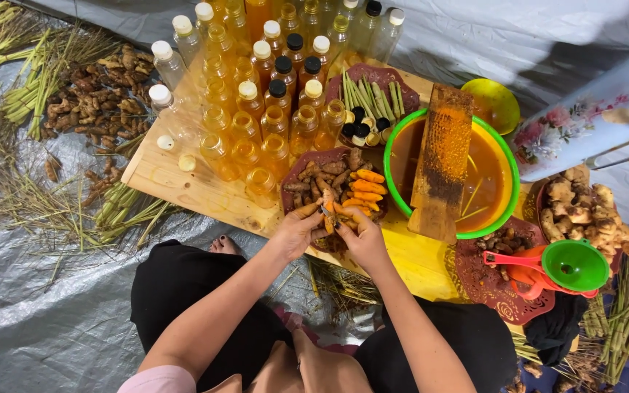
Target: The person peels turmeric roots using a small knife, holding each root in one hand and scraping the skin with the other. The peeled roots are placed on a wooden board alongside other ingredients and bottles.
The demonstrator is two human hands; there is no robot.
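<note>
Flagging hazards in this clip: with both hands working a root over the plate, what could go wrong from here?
1. The left hand and right hand pinch one small turmeric root with what looks like a small blade; a slip could nick a finger.
2. The grater board leans across the green basin of orange liquid; a bump might tip it.
3. Uncapped bottles stand close by and could topple.
</note>
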